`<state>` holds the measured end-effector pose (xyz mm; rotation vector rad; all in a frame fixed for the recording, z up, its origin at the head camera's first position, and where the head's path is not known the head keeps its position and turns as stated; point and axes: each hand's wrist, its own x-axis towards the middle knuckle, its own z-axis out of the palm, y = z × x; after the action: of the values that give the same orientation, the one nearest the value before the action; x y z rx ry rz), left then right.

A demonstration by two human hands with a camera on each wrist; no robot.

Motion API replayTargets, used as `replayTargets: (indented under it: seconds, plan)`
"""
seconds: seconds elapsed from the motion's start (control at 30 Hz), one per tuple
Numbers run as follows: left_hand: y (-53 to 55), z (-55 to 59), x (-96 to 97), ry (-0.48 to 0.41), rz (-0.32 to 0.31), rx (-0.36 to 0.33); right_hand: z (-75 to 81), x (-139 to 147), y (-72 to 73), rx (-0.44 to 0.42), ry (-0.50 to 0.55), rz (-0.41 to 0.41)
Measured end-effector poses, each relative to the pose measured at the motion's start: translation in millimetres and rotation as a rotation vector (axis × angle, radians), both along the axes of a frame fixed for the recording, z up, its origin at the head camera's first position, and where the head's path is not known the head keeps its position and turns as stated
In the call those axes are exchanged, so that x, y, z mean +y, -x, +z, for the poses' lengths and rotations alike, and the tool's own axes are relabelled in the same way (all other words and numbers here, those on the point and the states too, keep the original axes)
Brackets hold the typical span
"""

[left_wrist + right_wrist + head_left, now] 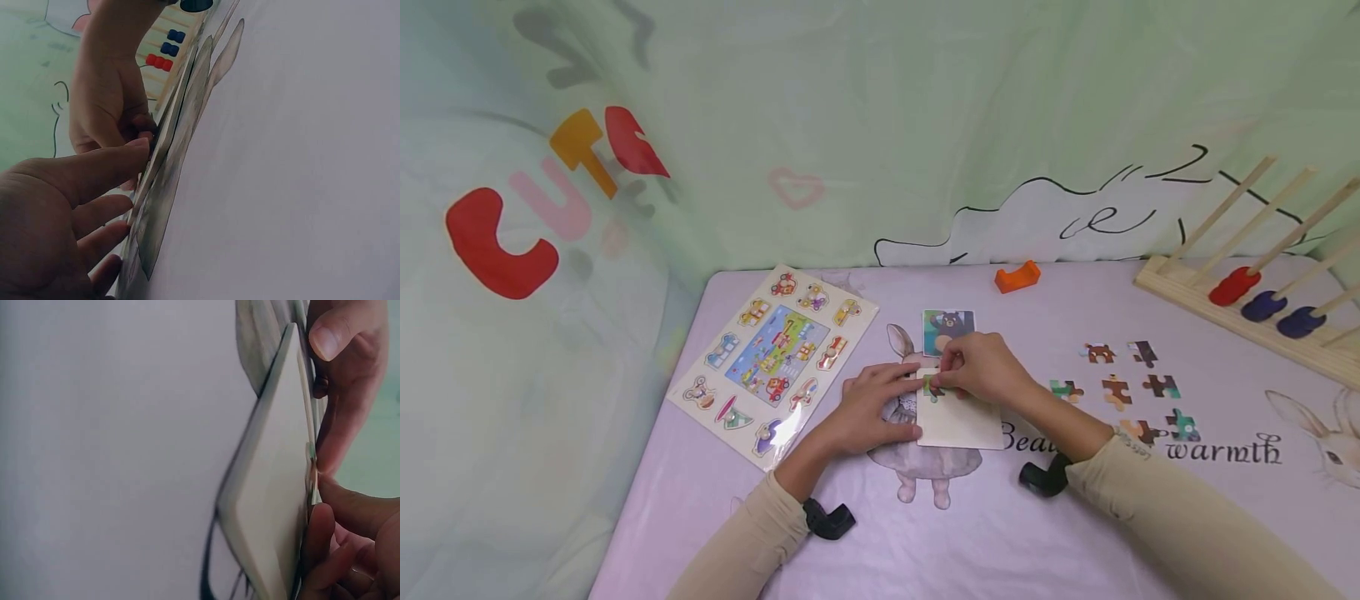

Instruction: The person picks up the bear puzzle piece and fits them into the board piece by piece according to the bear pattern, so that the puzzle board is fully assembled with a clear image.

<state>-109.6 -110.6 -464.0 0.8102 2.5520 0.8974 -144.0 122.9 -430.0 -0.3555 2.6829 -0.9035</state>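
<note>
A pale wooden puzzle board (958, 421) lies mid-table, with a small green and brown jigsaw piece (931, 390) in its upper left corner. My right hand (988, 367) pinches this piece at the board's surface, its fingertips partly hiding it. From the left, my left hand (876, 408) steadies the board, fingers extended, index fingertip beside the piece and thumb at the left edge. Just beyond the board is a bear picture card (949, 329), partly covered by the right hand. The right wrist view shows the board (269, 481) edge-on, with right thumb and fingers close to the piece.
Several loose jigsaw pieces (1116, 392) lie to the right. A vehicle peg puzzle (775, 358) is on the left. Toward the back are an orange holder (1017, 277) and a wooden bead stacker (1262, 308) with red and blue beads. Black wrist mounts (830, 521) sit at both wrists.
</note>
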Motion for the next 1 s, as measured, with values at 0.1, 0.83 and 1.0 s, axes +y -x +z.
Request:
replayTargets:
  seconds: [0.1,0.83,1.0]
  plan:
    - [-0.2,-0.9,0.4,0.003,0.004,0.008,2.1,2.7,-0.1,-0.006,-0.01,0.006]
    - [15.6,4.6,19.8,-0.072,0.137,0.045,-2.4,8.2,1.6,-0.028,-0.006,0.03]
    - [21.5,5.5,26.5,-0.13,0.186,0.061,-2.1,7.7,3.3,-0.036,-0.016,0.033]
